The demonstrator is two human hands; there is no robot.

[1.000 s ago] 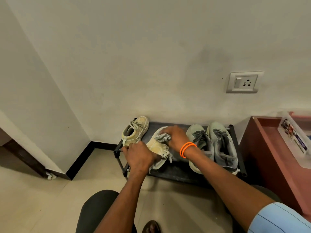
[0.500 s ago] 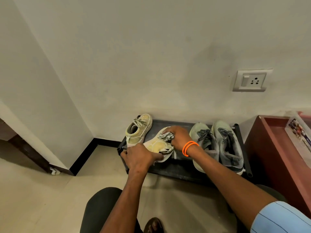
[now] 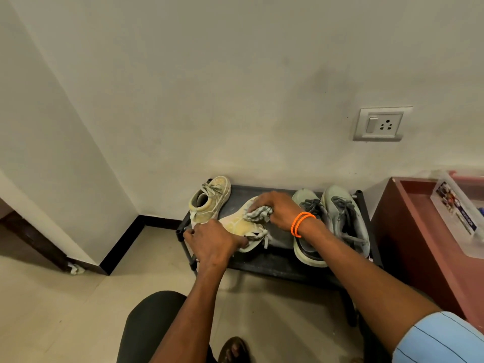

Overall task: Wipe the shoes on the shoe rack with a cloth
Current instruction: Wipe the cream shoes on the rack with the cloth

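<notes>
No brand or lettering can be read on any shoe; the only print in sight is on a label stuck to the clear plastic box (image 3: 457,213) at the right edge, and it is too small to make out. Four shoes are on the low black shoe rack (image 3: 275,260) against the wall: two cream-yellow sneakers at the left end and two grey-green sneakers at the right. The upright cream sneaker (image 3: 209,199) stands at the back left corner with its opening facing the camera. The tilted cream sneaker (image 3: 242,224) lies on its side just in front of it, sole edge turned up. The left hand (image 3: 210,241) grips its heel end with curled fingers, and the right hand (image 3: 277,209), with two orange bands (image 3: 301,223) round the wrist, has its fingers bunched round a crumpled grey cloth (image 3: 258,213) pressed on the shoe's toe half. The near grey-green sneaker (image 3: 307,226) sits just beside that wrist, partly hidden by the forearm, and the far grey-green sneaker (image 3: 345,218) touches its side. A reddish-brown cabinet (image 3: 419,244) stands right of the rack, one white switch-and-socket plate (image 3: 379,124) is on the wall above, and a dark-clad knee (image 3: 146,326) and a sandalled foot (image 3: 233,349) show below.
</notes>
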